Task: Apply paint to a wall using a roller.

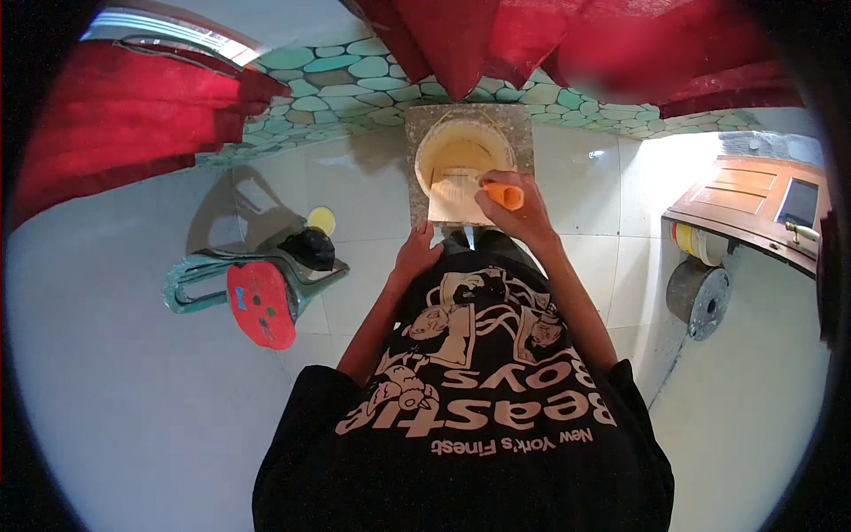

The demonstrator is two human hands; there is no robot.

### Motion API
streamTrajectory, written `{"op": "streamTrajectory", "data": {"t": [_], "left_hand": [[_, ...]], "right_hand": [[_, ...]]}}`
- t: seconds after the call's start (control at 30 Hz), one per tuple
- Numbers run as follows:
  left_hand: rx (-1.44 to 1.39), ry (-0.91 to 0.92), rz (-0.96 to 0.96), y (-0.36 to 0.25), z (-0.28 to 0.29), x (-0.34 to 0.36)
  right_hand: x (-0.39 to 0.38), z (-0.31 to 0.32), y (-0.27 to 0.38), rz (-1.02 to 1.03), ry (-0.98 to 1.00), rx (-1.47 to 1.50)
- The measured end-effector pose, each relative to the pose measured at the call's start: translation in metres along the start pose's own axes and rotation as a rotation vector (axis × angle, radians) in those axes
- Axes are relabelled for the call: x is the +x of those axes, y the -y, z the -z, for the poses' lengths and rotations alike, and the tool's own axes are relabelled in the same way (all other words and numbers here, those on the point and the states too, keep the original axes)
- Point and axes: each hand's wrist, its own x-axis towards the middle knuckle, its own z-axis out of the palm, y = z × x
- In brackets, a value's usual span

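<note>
A pale, flat rectangular board [456,197] with faint grain leans over the near rim of a round cream tub [424,146]. The tub stands on a square, speckled grey block [519,133]. My right hand [528,215] is closed around an orange handle [503,195] at the board's right side. Whatever tip the tool has is hidden or too small to make out. My left hand [419,254] is at the board's near left corner, its fingertips against the edge there. The thumb lies apart from the other fingers.
Left on the tiled floor is a tipped green plastic stool [191,284] with a red round cushion [261,304], a black bag [308,249] and a yellow disc [322,220]. To the right are a grey cylinder [696,300] and a wooden door [749,204]. Red curtains [461,40] hang ahead.
</note>
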Motion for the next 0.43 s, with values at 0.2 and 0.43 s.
{"op": "streamTrajectory", "data": {"t": [0.2, 0.43], "left_hand": [[-0.344, -0.225, 0.000, 0.000, -0.001, -0.011], [-0.603, -0.399, -0.625, 0.105, -0.071, 0.004]], "right_hand": [[-0.029, 0.006, -0.012, 0.231, -0.073, -0.027], [-0.086, 0.085, 0.045, -0.072, 0.087, 0.211]]}}
